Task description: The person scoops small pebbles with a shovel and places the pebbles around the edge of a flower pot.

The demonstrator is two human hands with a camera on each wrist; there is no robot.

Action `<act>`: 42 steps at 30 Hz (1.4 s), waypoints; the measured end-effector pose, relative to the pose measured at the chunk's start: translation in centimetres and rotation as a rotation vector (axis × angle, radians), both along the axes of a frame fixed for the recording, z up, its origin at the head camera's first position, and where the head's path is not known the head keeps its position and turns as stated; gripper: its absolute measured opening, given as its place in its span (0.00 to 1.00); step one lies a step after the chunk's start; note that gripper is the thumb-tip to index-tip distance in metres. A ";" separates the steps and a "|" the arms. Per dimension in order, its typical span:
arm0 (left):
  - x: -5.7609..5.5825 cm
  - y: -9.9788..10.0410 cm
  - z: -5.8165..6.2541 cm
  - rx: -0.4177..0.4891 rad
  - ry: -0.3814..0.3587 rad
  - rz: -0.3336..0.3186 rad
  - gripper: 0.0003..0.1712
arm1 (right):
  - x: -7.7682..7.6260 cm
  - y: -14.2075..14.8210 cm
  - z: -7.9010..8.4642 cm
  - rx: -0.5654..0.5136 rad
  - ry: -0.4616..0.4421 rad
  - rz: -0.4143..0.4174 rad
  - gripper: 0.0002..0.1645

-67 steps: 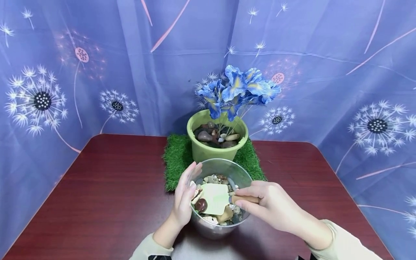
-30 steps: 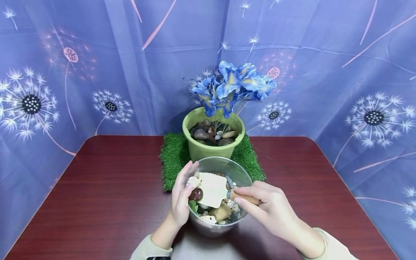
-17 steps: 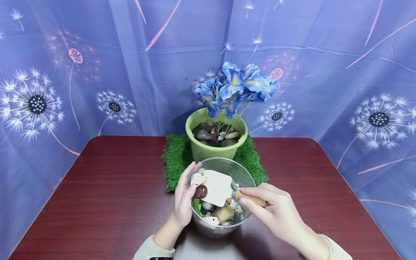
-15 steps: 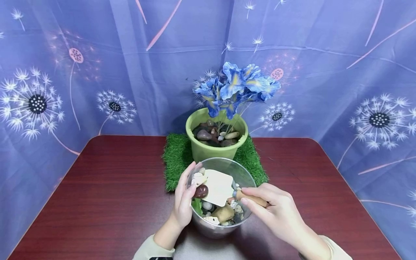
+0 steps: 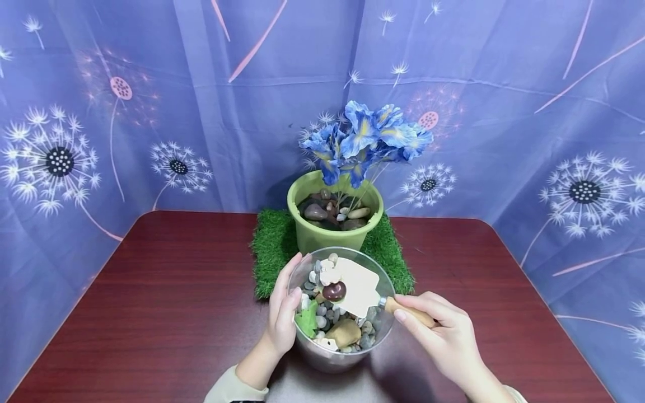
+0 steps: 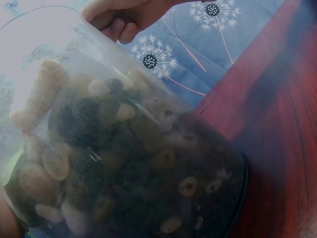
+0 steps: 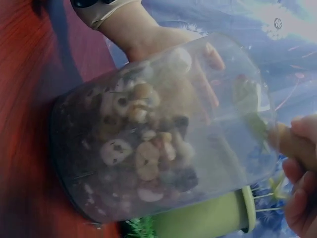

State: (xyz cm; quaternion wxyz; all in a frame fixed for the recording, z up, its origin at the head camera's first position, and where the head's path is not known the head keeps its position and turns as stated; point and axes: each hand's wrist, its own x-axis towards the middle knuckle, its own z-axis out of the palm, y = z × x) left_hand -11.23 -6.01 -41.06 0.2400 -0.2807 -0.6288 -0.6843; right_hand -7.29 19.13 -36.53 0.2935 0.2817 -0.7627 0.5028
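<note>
My right hand (image 5: 448,336) holds a small trowel (image 5: 358,288) by its wooden handle (image 5: 410,312), with the pale blade inside the mouth of a clear plastic container (image 5: 332,361). A shiny dark red stone (image 5: 335,291) and several pale pebbles (image 5: 330,273) lie on the blade's left part. Below it the container is filled with stones, among them a large tan stone (image 5: 344,333) and a green leaf (image 5: 306,320). My left hand (image 5: 281,319) rests against the container's left wall with straight fingers, seen through the plastic in the right wrist view.
Behind the container stands a green flowerpot (image 5: 330,238) with blue artificial flowers (image 5: 365,137) and stones, on a square of artificial grass (image 5: 274,252). The dark red table (image 5: 166,313) extends to both sides, enclosed by a blue dandelion-print curtain (image 5: 252,123).
My right hand and the trowel have moved to the right, away from my left hand. The red stone and pale pebbles have moved right with the blade. My left hand stays on the container.
</note>
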 end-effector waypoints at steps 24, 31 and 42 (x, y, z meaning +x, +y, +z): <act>0.0 0.0 0.4 0.021 -0.010 -0.029 0.31 | -0.1 -0.1 1.2 0.109 -0.101 -0.055 0.22; 0.0 0.0 0.3 0.017 -0.005 -0.023 0.31 | -0.2 -0.1 1.5 0.128 -0.112 -0.063 0.20; 0.0 -0.1 0.1 0.011 0.000 -0.017 0.30 | -0.5 -0.1 1.7 0.132 -0.099 -0.072 0.20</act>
